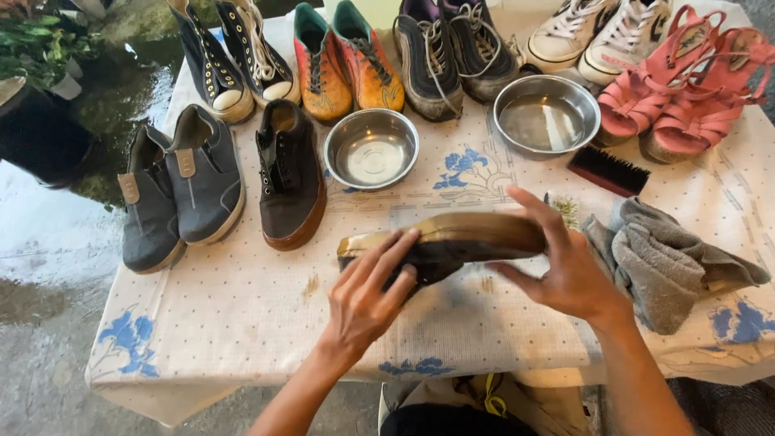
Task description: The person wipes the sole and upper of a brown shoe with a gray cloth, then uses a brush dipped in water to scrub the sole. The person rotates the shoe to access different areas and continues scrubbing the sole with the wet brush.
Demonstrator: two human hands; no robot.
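Bench (242,323) under a dotted cloth carries rows of shoes, two steel bowls (371,149), a grey rag (670,258) and a brush (608,170). Both hands hold a dark shoe (452,242) on its side, sole up, just above the cloth. Left hand (367,295) clamps the heel end; right hand (565,266) spans the toe with fingers spread, a looser grip. Shoe could tip or slip from there.

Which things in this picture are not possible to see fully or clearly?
- Held shoe, head view: turned on its side; left hand and right hand cover parts of it.
- Small brush: mostly behind the right hand.
- White sneakers: cut off by the top edge.
- Bowl: contents unclear because of glare.
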